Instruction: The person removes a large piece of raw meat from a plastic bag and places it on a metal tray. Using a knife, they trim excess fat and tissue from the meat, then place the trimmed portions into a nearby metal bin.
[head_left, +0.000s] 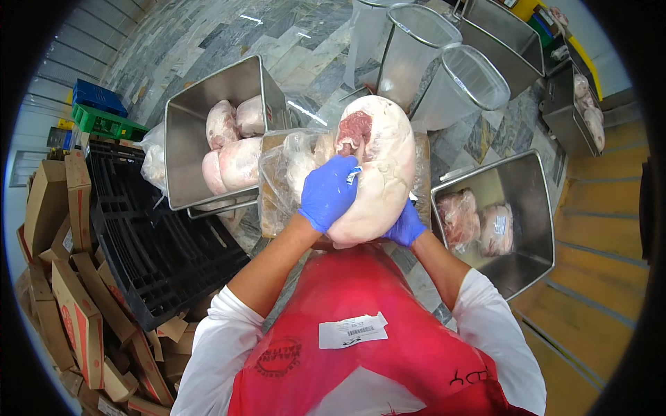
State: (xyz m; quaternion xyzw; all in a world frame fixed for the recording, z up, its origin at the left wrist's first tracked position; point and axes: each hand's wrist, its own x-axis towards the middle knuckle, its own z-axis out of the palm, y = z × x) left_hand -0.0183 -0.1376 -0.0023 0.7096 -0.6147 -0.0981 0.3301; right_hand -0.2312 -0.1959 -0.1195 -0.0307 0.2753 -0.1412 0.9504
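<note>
One large pale piece of meat (388, 163), with a dark red patch near 11 o'clock on its face, is held in front of the red apron (347, 284), above a box (269, 220) partly covered by clear plastic (283, 170). Directions read from the meat, 12 o'clock away from the body.

Left hand (329, 194), blue-gloved: set at 8 o'clock, fingers curled and apparently closed on the meat; a small blue-and-white scrap shows by the fingers, its kind unclear. Right hand (406, 227), at 5 o'clock: pressed against the lower edge; fingers hidden, so their spread cannot be told.

Handling, as judged: the weight is best borne from beneath, by a broad palm, since slick fat may slide in gloves. Both sides should be kept level, and loose plastic kept from being caught under the fingers.

Outward: a metal bin (186, 156) of meat pieces (239, 165) is seen at 9 to 10 o'clock; a second bin (528, 236), with two bagged pieces (458, 218), at 4; clear tubs (409, 69) at 1; a black pallet (156, 253) at 8.
</note>
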